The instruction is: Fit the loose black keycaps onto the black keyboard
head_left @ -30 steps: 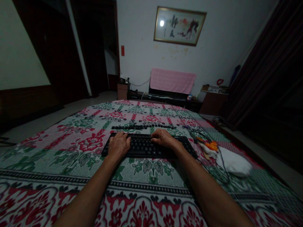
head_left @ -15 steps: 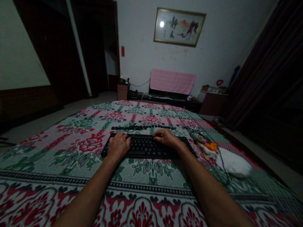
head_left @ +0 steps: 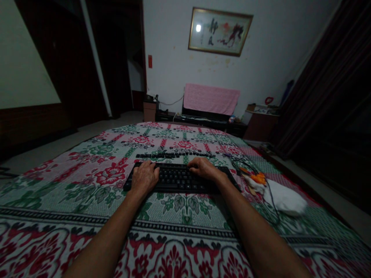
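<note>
A black keyboard (head_left: 176,179) lies on a floral bedspread (head_left: 87,185). My left hand (head_left: 144,177) rests on the keyboard's left end, its fingers lying loosely over the keys. My right hand (head_left: 203,168) sits at the far edge right of the middle. Its fingers are bent down and pinched together at the top row, and what they hold is hidden. Just behind the keyboard a row of several small dark loose keycaps (head_left: 174,155) lies on the cloth.
A dark cable (head_left: 240,162) runs from the keyboard's right end past a small orange object (head_left: 259,178) and a white bundle (head_left: 285,199). Beyond the bed are a pink cloth (head_left: 211,99) draped over a dark unit, low cabinets, and a framed picture (head_left: 218,31).
My right hand has shifted slightly right and toward the keyboard's far edge. The left hand and the keyboard have stayed where they were.
</note>
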Action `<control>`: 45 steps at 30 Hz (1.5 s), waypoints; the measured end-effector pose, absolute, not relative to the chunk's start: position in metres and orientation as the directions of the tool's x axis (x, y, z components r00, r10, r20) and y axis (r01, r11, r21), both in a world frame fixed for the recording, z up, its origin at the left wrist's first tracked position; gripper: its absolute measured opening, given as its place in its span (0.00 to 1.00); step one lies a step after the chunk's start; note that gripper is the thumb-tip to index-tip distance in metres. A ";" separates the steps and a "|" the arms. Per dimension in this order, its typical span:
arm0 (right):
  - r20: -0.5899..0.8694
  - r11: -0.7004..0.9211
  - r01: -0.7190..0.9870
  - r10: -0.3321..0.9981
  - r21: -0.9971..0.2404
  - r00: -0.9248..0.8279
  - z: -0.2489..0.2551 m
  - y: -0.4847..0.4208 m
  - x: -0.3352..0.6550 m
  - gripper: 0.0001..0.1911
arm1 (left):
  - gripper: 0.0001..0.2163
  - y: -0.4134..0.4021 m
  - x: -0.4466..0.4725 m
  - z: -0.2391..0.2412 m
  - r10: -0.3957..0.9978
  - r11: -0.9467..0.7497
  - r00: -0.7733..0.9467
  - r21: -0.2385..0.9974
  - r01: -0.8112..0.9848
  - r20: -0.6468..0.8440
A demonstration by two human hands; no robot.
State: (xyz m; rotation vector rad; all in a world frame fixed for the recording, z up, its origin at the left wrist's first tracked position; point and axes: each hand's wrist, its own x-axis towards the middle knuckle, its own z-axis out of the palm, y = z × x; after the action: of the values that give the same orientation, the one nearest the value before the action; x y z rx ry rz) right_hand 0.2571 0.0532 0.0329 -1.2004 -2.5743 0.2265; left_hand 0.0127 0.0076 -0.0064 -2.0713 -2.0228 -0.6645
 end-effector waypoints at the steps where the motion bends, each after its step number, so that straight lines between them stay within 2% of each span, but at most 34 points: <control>1: 0.194 0.639 0.726 0.769 -0.252 -0.609 0.033 0.052 0.256 0.09 | 0.16 0.007 0.013 -0.006 0.904 -0.067 -0.017 0.181 0.981 0.426; 6: 0.223 0.643 0.729 0.766 -0.235 -0.603 0.031 0.054 0.257 0.10 | 0.16 0.007 0.012 -0.007 0.904 -0.077 -0.004 0.172 0.982 0.429; 14: 0.209 0.578 0.717 0.814 -0.389 -0.542 0.036 0.057 0.269 0.11 | 0.16 0.007 0.013 -0.007 0.907 -0.071 -0.009 0.172 0.982 0.422; 20: 0.168 0.587 0.748 0.808 -0.311 -0.564 0.034 0.056 0.263 0.10 | 0.16 0.006 0.013 -0.004 0.912 -0.068 -0.010 0.174 0.982 0.409; 26: 0.140 0.527 0.809 0.850 -0.260 -0.508 0.035 0.054 0.258 0.12 | 0.16 0.008 0.012 -0.005 0.919 -0.063 -0.015 0.184 0.981 0.395; 35: 0.118 0.504 0.807 0.862 -0.307 -0.493 0.037 0.052 0.255 0.12 | 0.16 0.008 0.012 -0.007 0.909 -0.074 -0.001 0.163 0.984 0.417; 45: 0.097 0.493 0.823 0.868 -0.282 -0.486 0.039 0.054 0.253 0.12 | 0.17 0.009 0.012 -0.008 0.914 -0.064 -0.012 0.172 0.983 0.405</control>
State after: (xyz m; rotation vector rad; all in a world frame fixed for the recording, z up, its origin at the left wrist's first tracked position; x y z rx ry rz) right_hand 0.2531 0.0539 0.0394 -1.4480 -2.5108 0.2906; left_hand 0.0117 0.0094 -0.0078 -2.0866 -2.0297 -0.6296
